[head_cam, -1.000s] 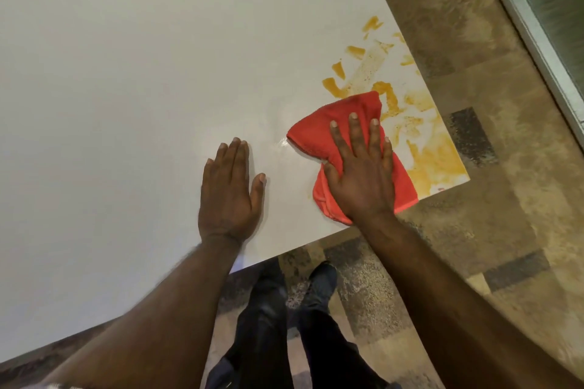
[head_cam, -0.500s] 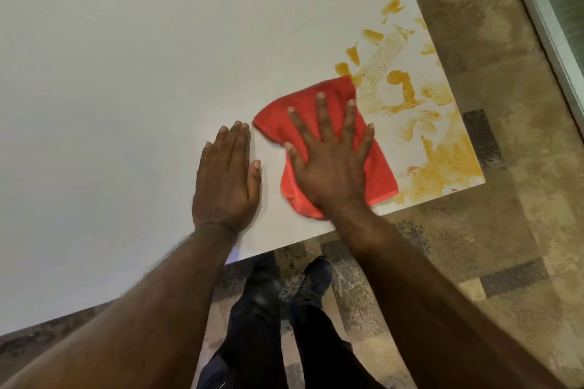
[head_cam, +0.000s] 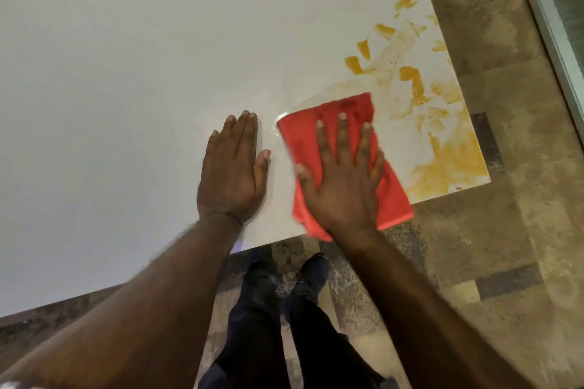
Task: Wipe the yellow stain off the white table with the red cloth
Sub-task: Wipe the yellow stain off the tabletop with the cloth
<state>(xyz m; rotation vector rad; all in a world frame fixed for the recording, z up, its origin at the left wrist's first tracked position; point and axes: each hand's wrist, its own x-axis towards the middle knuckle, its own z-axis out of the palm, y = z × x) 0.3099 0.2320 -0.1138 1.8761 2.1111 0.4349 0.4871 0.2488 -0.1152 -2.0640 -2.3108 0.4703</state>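
The white table (head_cam: 142, 73) fills the upper left of the head view. A smeared yellow stain (head_cam: 448, 161) covers its near right corner, with separate blobs further back. The red cloth (head_cam: 303, 145) lies flat at the table's near edge, left of the thick stain, and its lower corner hangs over the edge. My right hand (head_cam: 343, 177) presses down on the cloth with fingers spread. My left hand (head_cam: 232, 174) rests flat on the bare table just left of the cloth, holding nothing.
Beyond the table's near and right edges is a mottled brown floor (head_cam: 505, 262). My dark trouser legs and shoes (head_cam: 284, 309) stand below the near edge. A grey frame (head_cam: 550, 25) runs along the upper right.
My right hand has slid the cloth left and then back toward the near edge, off the stain's middle, leaving a faint wet smear. The left hand has stayed in place.
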